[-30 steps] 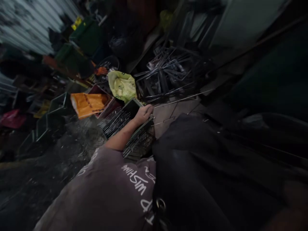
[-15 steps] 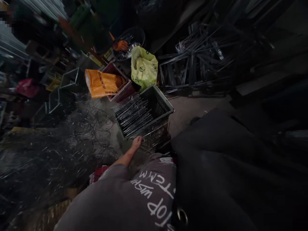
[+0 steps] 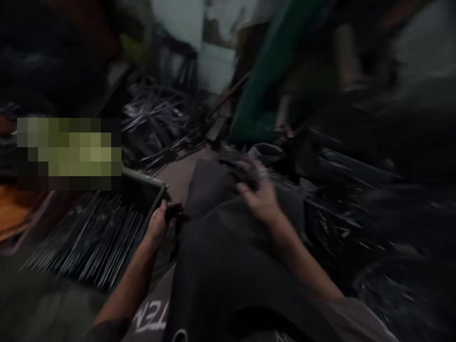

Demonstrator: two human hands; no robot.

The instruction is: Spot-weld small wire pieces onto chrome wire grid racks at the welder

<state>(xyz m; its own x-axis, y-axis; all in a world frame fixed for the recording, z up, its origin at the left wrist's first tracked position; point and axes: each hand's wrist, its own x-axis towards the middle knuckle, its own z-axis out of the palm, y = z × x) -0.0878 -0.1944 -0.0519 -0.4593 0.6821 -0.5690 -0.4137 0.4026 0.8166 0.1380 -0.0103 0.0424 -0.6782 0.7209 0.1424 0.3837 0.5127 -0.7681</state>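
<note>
Motion blurs the view. My left hand (image 3: 157,222) is beside the right rim of a dark plastic crate (image 3: 147,179); its fingers are partly in shadow, and whether they grip anything is unclear. Thin metal rods (image 3: 103,237) lie side by side in the crate, their ends sticking out over its near edge. My right hand (image 3: 261,192) reaches over the dark apron (image 3: 228,242) that covers my legs. Its thumb and fingers are apart, near or on the far part of the cloth.
Tangled metal strips (image 3: 156,114) are heaped beyond the crate. An orange bag (image 3: 14,209) lies at the left edge. A tall green object (image 3: 267,85) leans at the back. On the right are more dark bins (image 3: 327,213) with shiny metal bits.
My view has swung to the right, so the crate now appears further left. My left hand has left the crate's near edge for its right side. My right hand has come into view.
</note>
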